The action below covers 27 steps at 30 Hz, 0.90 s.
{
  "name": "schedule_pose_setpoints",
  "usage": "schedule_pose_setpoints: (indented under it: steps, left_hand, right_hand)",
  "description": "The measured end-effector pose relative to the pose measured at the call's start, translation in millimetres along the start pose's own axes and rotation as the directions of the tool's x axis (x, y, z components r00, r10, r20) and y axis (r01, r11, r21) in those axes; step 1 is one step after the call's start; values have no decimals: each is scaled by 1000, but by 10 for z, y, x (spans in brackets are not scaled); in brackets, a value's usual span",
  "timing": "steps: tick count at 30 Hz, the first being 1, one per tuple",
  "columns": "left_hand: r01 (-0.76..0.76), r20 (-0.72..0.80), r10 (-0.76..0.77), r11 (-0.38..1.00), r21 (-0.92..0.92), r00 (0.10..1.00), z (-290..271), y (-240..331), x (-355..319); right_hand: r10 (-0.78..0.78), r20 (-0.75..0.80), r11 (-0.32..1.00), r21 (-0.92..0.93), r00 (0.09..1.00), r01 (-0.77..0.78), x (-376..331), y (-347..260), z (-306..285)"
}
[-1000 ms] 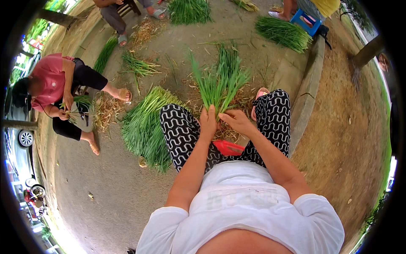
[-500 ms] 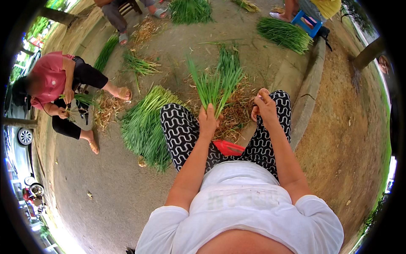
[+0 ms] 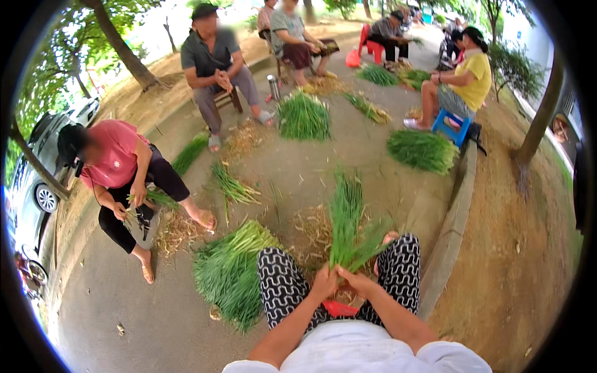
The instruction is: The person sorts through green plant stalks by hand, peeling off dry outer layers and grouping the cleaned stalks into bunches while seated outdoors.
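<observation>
Between my knees, my left hand (image 3: 324,282) is closed around the lower ends of a bunch of green chives (image 3: 367,248). My right hand (image 3: 358,281) meets it there, its fingers closed at the same stalks; the leaves fan away, up and to the right, blurred by motion. Just beyond lies a loose heap of chives (image 3: 346,199) on the pavement, partly overlapped by the bunch. A large pile of chives (image 3: 230,280) rests beside my left knee. Under my hands a red piece (image 3: 340,309) shows between my thighs, mostly hidden.
Dry trimmings (image 3: 311,230) litter the ground ahead. At left a person in a pink shirt (image 3: 118,152) handles chives. Farther off sit several others, one on a blue stool (image 3: 452,127) near another chive pile (image 3: 423,151). A concrete kerb (image 3: 451,248) runs along my right.
My right hand has come from my right knee to join the left at the stalks. The bunch now fans to the right. The view has tilted up, showing more people.
</observation>
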<state>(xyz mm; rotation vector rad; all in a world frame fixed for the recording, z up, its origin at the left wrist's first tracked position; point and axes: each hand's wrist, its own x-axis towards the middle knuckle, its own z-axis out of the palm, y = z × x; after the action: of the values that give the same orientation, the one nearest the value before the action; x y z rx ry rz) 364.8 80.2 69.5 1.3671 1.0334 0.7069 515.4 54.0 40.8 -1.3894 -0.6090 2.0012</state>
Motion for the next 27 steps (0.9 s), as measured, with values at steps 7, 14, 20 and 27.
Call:
schedule_pose_setpoints:
  steps: [7, 14, 20, 27]
  left_hand:
    - [45, 347, -5, 993, -106, 938, 89, 95, -135]
    - [63, 477, -69, 998, 30, 876, 62, 344, -44]
    - [177, 394, -150, 984, -33, 907, 177, 487, -16]
    - [256, 339, -230, 966, -35, 912, 97, 626, -250]
  right_hand:
    - [-167, 180, 955, 275, 969, 114, -323, -107, 102]
    - [-220, 212, 924, 359, 952, 133, -297, -129, 45]
    - [-246, 99, 867, 467, 964, 173, -288, -286, -89]
    - [-418, -27, 678, 656, 908, 332, -286, -447, -78]
